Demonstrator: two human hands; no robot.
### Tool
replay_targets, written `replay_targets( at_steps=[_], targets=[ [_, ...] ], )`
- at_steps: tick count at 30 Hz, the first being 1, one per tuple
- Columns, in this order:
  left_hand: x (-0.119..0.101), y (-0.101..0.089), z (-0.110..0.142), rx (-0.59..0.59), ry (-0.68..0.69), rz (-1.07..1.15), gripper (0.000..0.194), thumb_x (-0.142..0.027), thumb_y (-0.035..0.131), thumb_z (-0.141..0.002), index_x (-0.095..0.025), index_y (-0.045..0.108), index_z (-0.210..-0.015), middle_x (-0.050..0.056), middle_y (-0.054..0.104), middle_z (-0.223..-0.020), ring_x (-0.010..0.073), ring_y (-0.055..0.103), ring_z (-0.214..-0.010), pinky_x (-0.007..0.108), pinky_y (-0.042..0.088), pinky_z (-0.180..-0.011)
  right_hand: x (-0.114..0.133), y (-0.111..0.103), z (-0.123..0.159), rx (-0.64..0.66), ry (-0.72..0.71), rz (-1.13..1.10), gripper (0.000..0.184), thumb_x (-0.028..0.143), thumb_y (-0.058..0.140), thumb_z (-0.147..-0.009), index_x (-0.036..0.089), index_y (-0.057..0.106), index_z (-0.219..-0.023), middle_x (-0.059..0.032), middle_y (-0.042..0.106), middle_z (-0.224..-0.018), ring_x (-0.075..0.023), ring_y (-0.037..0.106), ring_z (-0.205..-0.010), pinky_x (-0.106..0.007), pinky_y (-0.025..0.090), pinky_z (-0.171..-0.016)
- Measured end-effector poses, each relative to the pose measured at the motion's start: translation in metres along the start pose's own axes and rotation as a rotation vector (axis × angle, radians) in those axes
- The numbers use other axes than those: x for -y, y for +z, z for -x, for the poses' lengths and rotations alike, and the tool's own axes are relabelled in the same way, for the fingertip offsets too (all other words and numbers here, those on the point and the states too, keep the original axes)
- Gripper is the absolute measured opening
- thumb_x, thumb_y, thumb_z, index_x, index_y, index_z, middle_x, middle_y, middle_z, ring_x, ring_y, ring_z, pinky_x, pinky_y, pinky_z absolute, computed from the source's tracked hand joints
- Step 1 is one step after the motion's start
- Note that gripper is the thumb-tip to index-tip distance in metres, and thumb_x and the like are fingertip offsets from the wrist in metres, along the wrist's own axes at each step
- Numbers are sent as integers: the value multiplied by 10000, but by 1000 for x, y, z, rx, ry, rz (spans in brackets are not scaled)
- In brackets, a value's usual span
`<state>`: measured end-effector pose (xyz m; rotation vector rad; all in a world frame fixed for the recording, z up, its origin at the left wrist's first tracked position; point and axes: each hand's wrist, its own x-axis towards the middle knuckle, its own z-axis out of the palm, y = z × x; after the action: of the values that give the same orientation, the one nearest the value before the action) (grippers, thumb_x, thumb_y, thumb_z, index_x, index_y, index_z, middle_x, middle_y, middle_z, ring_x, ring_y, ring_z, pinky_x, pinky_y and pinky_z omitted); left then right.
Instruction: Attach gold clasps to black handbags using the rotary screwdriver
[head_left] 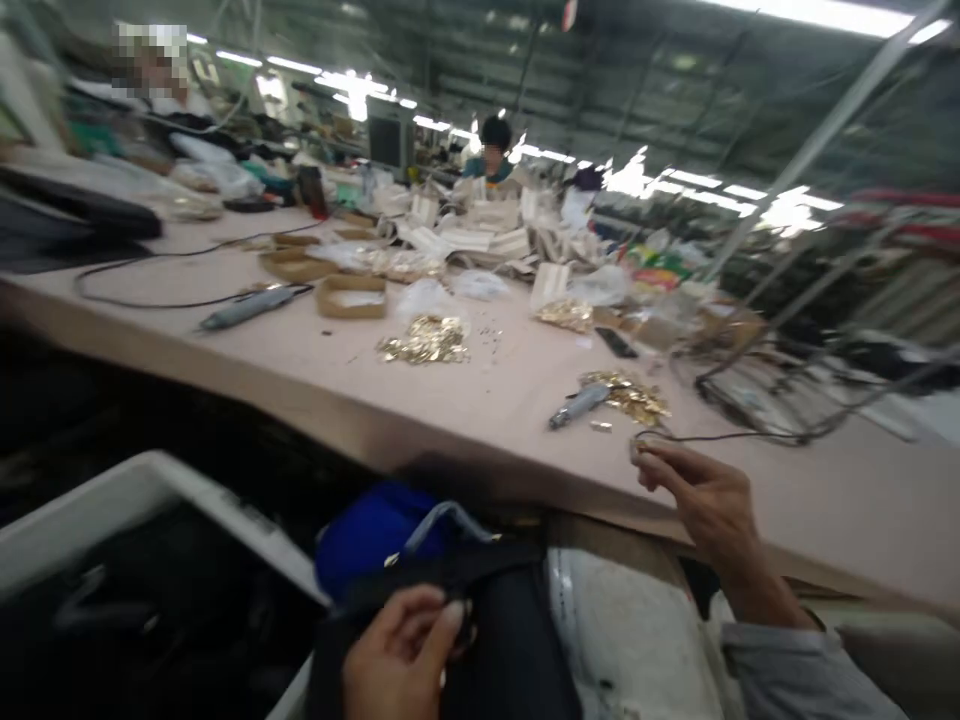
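In the head view my left hand (401, 655) is low in the middle, its thumb and fingers pinched on the edge of a black bag (517, 630). A small shiny metal part shows by the thumb, partly hidden. My right hand (709, 500) is raised over the table's front edge, thumb and fingertips closed on a small metal piece (637, 450) whose exact kind is blurred. Just beyond it lie a grey electric screwdriver (581, 405), a single metal piece (601, 427) and a pile of gold metal pieces (634, 396).
On the pale table (337, 375) are another gold pile (426, 341), a second grey screwdriver (247, 307), a cardboard tray (351, 297) and a dark phone (616, 343). A white bin (225, 510) stands lower left. A co-worker (491, 155) is behind heaped pale pieces (480, 235).
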<state>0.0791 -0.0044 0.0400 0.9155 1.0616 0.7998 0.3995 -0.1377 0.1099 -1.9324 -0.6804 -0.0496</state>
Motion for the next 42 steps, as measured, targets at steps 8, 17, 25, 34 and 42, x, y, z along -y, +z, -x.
replay_targets(
  at_steps=[8,17,25,34,42],
  targets=[
    [-6,3,-12,96,31,210,264,-251,912,-665,-130,708,-781,40,757,-655,213,754,-622,267,607,-584,53,106,131,532,50,-383,217,390,822,-833,230,836,-978,-60,711,-866,-185,654,-759,-275,526,-622],
    [-11,-2,-19,76,87,100,126,-188,846,-695,-133,811,-803,79,805,-758,183,723,-655,267,597,-652,71,126,134,623,-77,-269,212,394,740,-906,231,821,-1015,-79,703,-950,-194,663,-810,-277,517,-642],
    [-17,-10,-18,73,88,-16,135,-163,750,-755,-134,792,-880,92,809,-808,208,756,-731,278,591,-706,67,135,126,895,-80,-147,348,307,691,-908,211,710,-1242,-44,692,-873,-177,641,-745,-296,552,-710],
    [-14,-4,-19,62,52,33,159,-212,796,-742,-146,667,-808,42,732,-681,160,670,-602,250,538,-598,71,129,118,836,11,-311,320,393,578,-1009,221,670,-1262,-24,597,-856,-146,565,-714,-248,504,-661],
    [-7,-4,-22,92,41,35,149,-180,791,-727,-145,675,-814,30,728,-671,156,671,-592,252,524,-596,74,144,122,774,110,-388,233,381,748,-915,197,723,-1055,-51,663,-911,-177,615,-820,-290,522,-760]
  ],
)
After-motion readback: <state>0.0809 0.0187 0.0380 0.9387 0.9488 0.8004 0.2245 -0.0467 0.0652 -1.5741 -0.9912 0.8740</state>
